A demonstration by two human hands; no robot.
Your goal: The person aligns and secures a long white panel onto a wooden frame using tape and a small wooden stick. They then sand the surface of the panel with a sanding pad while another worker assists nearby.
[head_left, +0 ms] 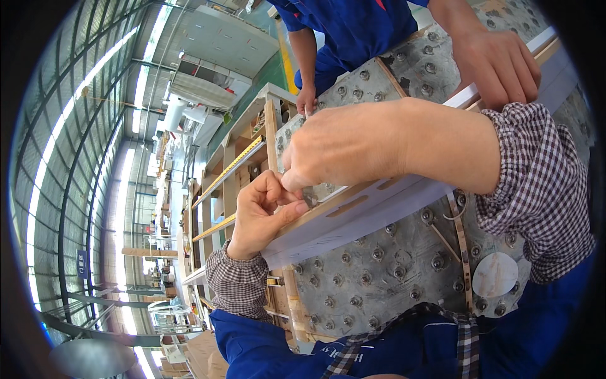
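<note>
Bending fingers [269, 184], the left hand [255, 215] and right hand [341, 142] meet at the board [379, 213]. I can't tell what they hold.

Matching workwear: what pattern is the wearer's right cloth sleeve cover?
Small dark and white checks on that gathered cloth sleeve cover; head view.

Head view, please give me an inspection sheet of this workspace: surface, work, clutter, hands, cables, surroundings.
Surface: grey metal table, scuffed, dotted with rounded studs.
Work: long panel, pale face, slots along its wooden edge.
Clutter: white disc and thin stick on the table.
Hands: left hand and right hand meet at the panel's left end; what their grip holds is hidden. A co-worker's hand is toward the other end.
Cables: nothing seen clearly.
Surroundings: co-worker in blue, yellow-marked rail, workshop with roof lights.
</note>
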